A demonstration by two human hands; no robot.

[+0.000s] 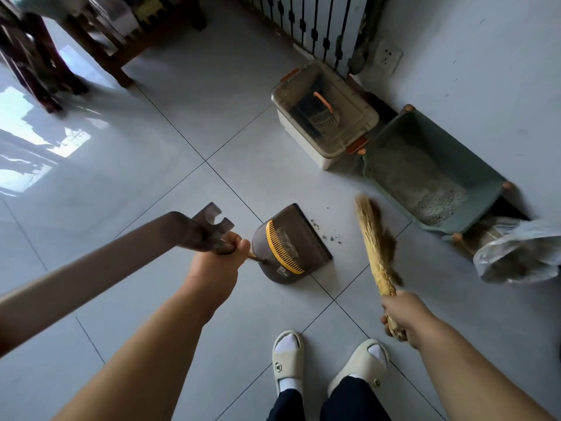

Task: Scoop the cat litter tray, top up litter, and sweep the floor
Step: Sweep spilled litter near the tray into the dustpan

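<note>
Left grip [221, 256] clamps the handle of the dustpan [291, 244] on the floor, right grip [400, 314] clamps a straw broom [376, 244] near spilled litter grains [329, 237] at the pan's lip, where a hard flick could scatter them.

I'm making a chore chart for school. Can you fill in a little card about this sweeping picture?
left hand: grips the dustpan handle
right hand: grips the straw broom
dustpan: on the floor, mouth facing the litter crumbs
litter crumbs: scattered between dustpan and straw broom
litter tray: green, beside the wall, holds litter
scoop: inside the clear-lidded storage box
</note>
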